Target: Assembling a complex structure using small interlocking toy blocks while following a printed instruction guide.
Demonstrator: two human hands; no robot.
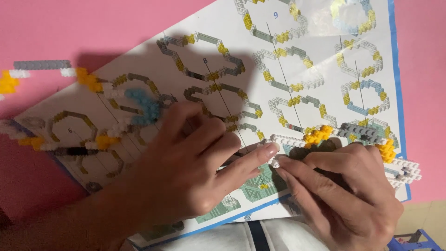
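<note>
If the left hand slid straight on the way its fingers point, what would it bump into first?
Probably the right hand: the left hand points right, its fingertips already at the white brick strip there.

white, yellow and grey brick ring [325,135]; white, blue-edged instruction sheet [320,83]; pink surface [69,28].

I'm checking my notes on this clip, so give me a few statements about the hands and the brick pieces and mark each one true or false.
1. Both hands meet on a brick ring of white, yellow and grey pieces. True: the left hand and right hand touch the brick ring.
2. The instruction sheet lies on a green surface. False: the instruction sheet lies on a pink surface.
3. A second brick chain lies at the left. True: the brick chain lies partly on the sheet.
4. The sheet has a red border. False: its border is blue.
</note>
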